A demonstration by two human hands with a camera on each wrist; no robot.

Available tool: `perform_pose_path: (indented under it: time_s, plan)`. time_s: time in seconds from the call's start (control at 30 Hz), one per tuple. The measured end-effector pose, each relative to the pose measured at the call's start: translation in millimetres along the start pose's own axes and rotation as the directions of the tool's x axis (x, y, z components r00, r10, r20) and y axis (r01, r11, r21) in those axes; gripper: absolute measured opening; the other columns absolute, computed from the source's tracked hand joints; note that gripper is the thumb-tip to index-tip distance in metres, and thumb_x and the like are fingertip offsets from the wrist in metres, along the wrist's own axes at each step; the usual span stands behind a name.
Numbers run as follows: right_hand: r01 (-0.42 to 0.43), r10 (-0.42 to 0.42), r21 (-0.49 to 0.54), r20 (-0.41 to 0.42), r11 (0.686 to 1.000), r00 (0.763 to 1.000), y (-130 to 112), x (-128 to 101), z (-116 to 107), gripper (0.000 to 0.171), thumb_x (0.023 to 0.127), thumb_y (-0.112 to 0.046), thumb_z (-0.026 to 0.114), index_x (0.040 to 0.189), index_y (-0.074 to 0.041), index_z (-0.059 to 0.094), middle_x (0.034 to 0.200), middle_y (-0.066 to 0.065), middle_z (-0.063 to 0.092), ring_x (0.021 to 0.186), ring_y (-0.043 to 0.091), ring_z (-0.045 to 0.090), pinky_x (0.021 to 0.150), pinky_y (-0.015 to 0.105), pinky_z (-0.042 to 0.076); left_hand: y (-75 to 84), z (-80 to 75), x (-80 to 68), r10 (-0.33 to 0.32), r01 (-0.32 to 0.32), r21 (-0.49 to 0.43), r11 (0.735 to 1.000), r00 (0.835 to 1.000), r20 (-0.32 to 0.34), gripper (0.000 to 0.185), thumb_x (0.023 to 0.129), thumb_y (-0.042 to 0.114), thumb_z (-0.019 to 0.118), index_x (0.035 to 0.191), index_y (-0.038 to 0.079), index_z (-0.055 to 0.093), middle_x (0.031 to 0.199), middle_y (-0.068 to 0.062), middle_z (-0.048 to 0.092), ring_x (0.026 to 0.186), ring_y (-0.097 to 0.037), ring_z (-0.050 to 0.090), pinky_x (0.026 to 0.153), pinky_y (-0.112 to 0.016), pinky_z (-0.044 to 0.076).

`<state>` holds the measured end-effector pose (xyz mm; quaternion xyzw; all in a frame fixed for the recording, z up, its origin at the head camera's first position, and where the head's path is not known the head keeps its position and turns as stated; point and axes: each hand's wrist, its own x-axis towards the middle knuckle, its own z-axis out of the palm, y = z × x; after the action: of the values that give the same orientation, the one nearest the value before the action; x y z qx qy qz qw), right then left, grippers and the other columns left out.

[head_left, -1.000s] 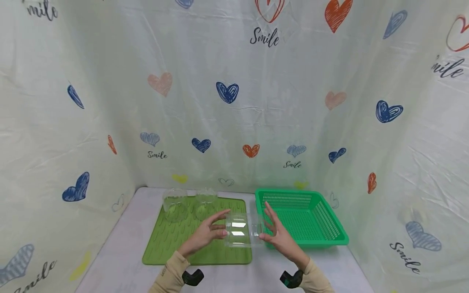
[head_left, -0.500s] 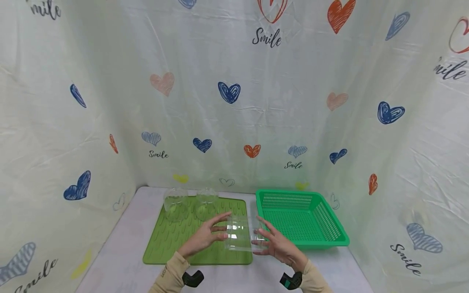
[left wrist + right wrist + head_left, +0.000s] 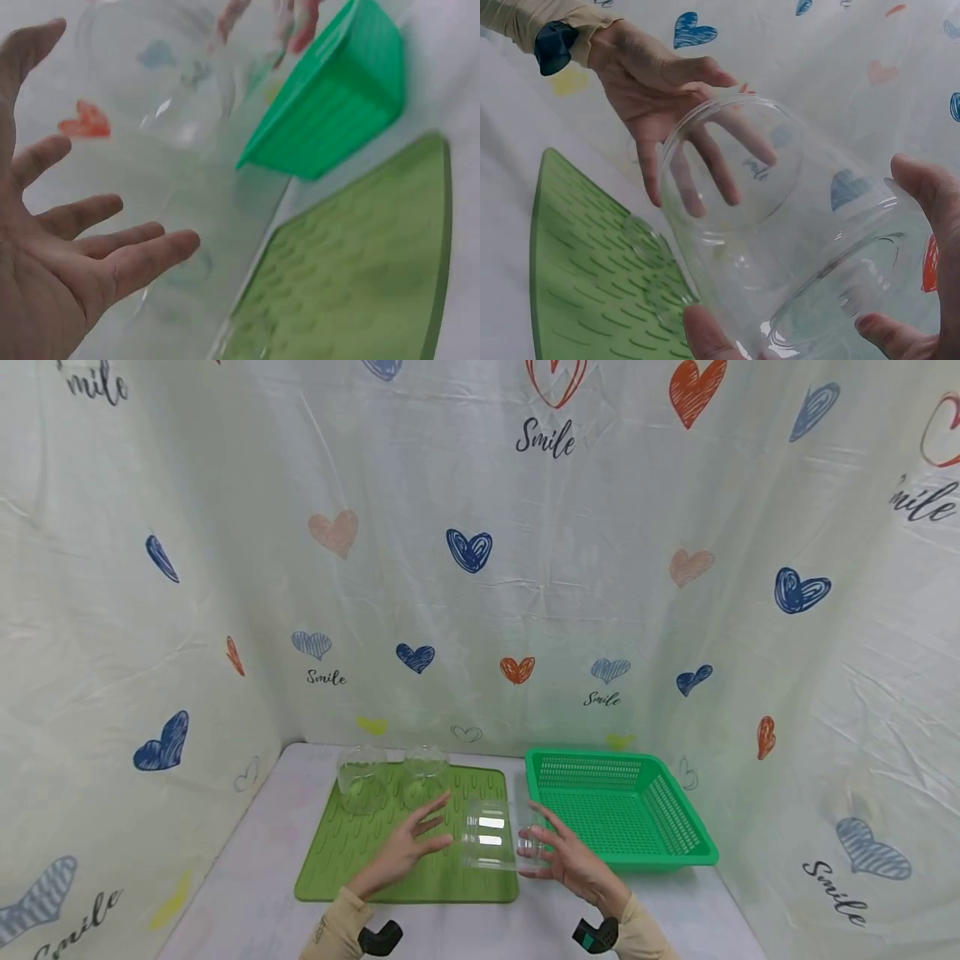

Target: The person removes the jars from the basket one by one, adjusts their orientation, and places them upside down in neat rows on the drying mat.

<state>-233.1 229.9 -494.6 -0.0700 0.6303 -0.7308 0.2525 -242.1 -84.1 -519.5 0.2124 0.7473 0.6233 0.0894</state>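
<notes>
Clear, see-through plastic jar (image 3: 491, 837) shows only faint outlines from the head view; right hand (image 3: 573, 864) curls thumb and fingers round its base end, sideways above the ridged green silicone mat (image 3: 360, 860); left hand (image 3: 401, 852) spread, just apart from its mouth.

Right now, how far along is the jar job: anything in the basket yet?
Nothing looks done: the green basket holds nothing. In hand: the right hand grips one clear jar held on its side, while the open left hand is off it. Left: two more clear jars stand on the green mat.
</notes>
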Motion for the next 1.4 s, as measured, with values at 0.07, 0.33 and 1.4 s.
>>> perform_pose_path:
  time_s: [0.07,0.33,1.4]
  plan:
    - [0.011,-0.011,-0.007,-0.02,1.0,1.0,0,1,-1,0.072,0.101,-0.032,0.049,0.156,-0.022,0.003,0.151,0.036,0.018,0.13,0.044,0.045,0.097,0.058,0.049,-6.8,-9.7,-10.2,-0.061,0.067,0.054,0.996,0.992,-0.111,0.067,0.093,0.027,0.065,0.151,0.024,0.032,0.158,-0.016,0.024,0.137,-0.048,0.034,0.098,-0.063,0.044]
    - [0.041,-0.044,-0.052,-0.068,0.998,0.997,2,5,-10,0.073,0.101,-0.032,0.051,0.156,-0.024,0.004,0.152,0.034,0.018,0.129,0.043,0.047,0.096,0.056,0.05,-52.1,-58.8,-68.4,-0.17,0.344,0.422,0.839,0.902,-0.398,0.057,0.09,0.034,0.067,0.137,0.005,0.052,0.145,-0.03,0.038,0.131,-0.055,0.035,0.102,-0.069,0.035]
    - [0.016,-0.419,-0.774,-0.325,0.633,0.848,-11,91,2,0.091,0.081,-0.05,0.073,0.154,-0.021,0.025,0.154,0.024,0.027,0.137,0.048,0.033,0.097,0.065,0.043,-100.0,-52.5,-98.0,-0.056,0.449,0.747,0.491,0.872,-0.487,0.027,0.083,0.027,0.071,0.102,0.009,0.073,0.12,-0.03,0.058,0.107,-0.051,0.053,0.085,-0.066,0.046]
